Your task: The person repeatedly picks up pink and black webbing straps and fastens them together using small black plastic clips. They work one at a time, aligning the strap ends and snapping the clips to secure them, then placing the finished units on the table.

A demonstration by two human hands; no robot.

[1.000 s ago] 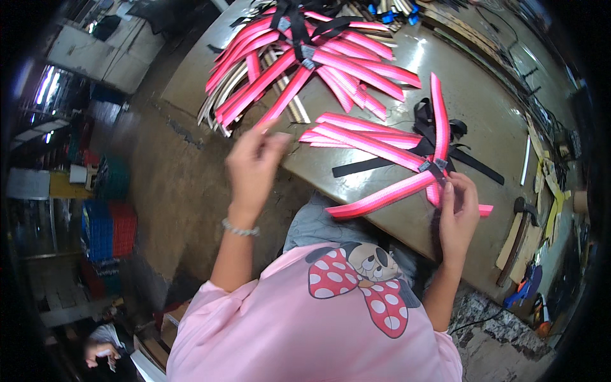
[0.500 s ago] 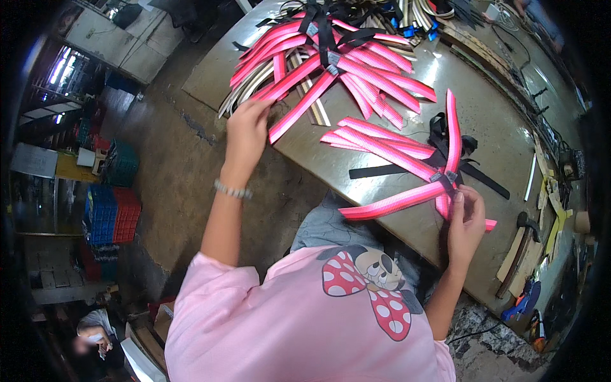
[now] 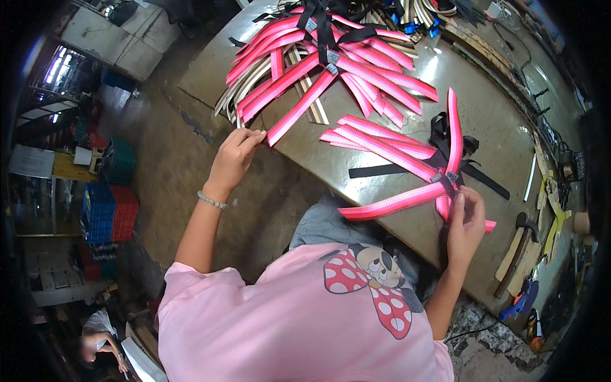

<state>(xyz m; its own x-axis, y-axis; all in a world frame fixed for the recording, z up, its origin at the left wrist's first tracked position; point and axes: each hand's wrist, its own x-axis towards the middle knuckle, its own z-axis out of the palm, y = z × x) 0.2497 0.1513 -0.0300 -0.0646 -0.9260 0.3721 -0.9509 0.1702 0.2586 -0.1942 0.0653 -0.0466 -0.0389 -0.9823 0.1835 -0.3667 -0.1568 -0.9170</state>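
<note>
My left hand [image 3: 234,159], with a beaded bracelet on its wrist, is at the table's near edge. Its fingertips are pinched beside the free end of a pink strap [image 3: 299,109]; whether they grip it I cannot make out. That strap belongs to a large pile of pink webbing straps [image 3: 385,79], joined with black webbing and small grey tags. On the right, my right hand [image 3: 467,219] is closed at the joint of a second bundle of pink webbing straps [image 3: 394,202], which lies fanned out with black webbing [image 3: 379,171] under it.
The metal-topped table [image 3: 382,239] slants across the view. A hammer [image 3: 519,254], blue-handled tool [image 3: 525,299] and yellow strips [image 3: 555,219] lie along its right side. Beige striped straps [image 3: 232,92] sit beneath the pile. Blue and red crates [image 3: 102,213] stand left; a person [image 3: 102,337] is at lower left.
My left hand has moved down and left, away from one pink strap to the end of the neighbouring one. The right hand stays at the second bundle.
</note>
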